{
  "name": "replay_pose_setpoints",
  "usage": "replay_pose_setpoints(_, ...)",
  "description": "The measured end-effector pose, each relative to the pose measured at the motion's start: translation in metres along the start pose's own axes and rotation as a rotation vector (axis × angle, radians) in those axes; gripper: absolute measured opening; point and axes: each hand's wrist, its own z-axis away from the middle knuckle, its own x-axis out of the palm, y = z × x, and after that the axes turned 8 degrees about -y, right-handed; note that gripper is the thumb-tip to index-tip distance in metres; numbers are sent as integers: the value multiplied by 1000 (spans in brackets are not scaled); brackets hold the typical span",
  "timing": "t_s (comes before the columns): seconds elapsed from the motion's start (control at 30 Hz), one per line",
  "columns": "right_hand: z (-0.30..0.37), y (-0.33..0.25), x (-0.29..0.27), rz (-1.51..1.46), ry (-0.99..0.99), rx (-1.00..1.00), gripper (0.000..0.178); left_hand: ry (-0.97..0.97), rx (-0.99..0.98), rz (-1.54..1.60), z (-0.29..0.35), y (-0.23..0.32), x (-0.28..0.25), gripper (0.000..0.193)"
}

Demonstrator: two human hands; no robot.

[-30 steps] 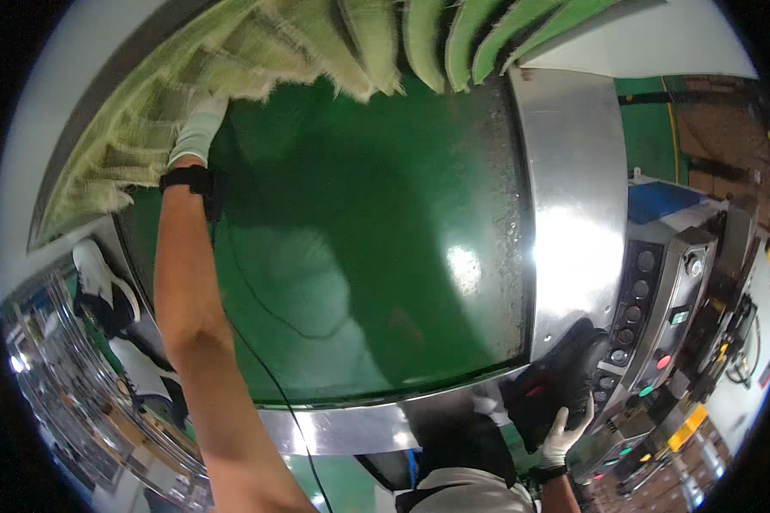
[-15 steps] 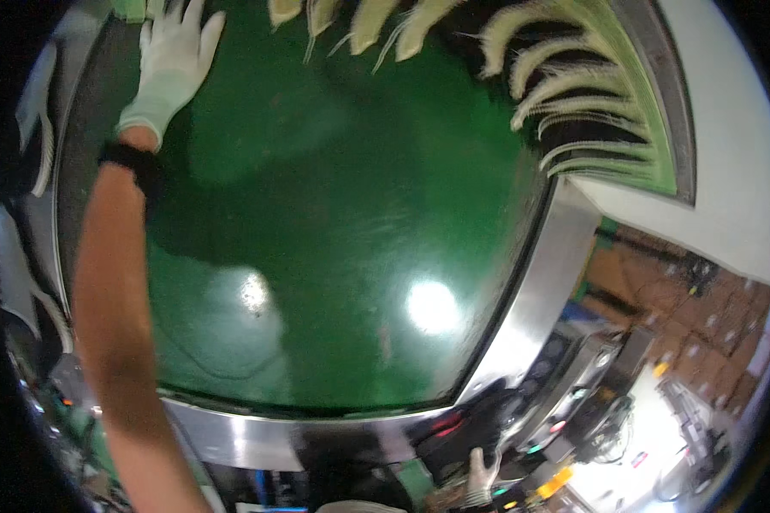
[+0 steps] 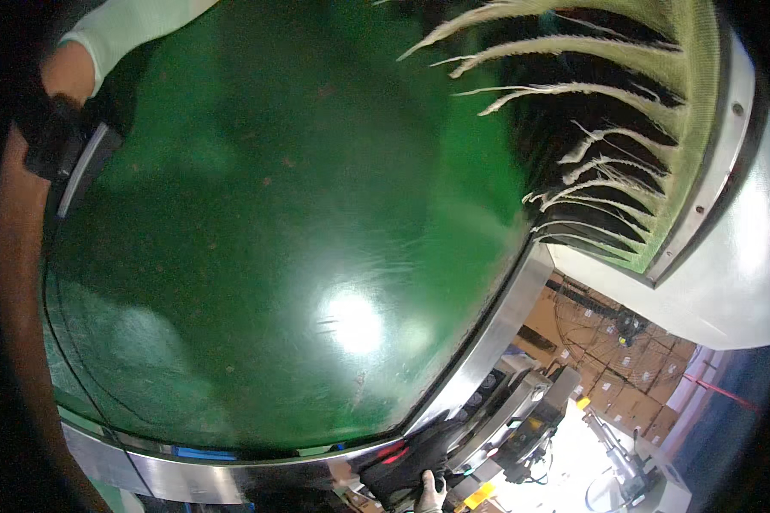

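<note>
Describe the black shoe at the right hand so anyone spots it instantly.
Follow the silver metal rim of the broad glossy green surface down its right side. At the bottom, in the white-gloved right hand, is the black shoe with a red patch. Its red on black sets it apart from the bright yellow part nearby.

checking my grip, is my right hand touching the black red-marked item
Touching: the head view shows the right hand against the black item, with no gap.
</note>
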Motion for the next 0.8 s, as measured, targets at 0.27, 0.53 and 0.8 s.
replay_pose_setpoints(0.27, -17, 23, 1, -66, 94, -252, 60, 98, 52, -273, -35, -41, 33, 52)
replay_pose_setpoints(0.53, -7, 4, 11, -136, 174, -365, 68, -296, -5, -250, 66, 10, 4, 53)
replay_pose_setpoints(0.8, -21, 47, 3, -240, 127, -373, 97, -752, 267, -29, 178, 214, -65, 74)
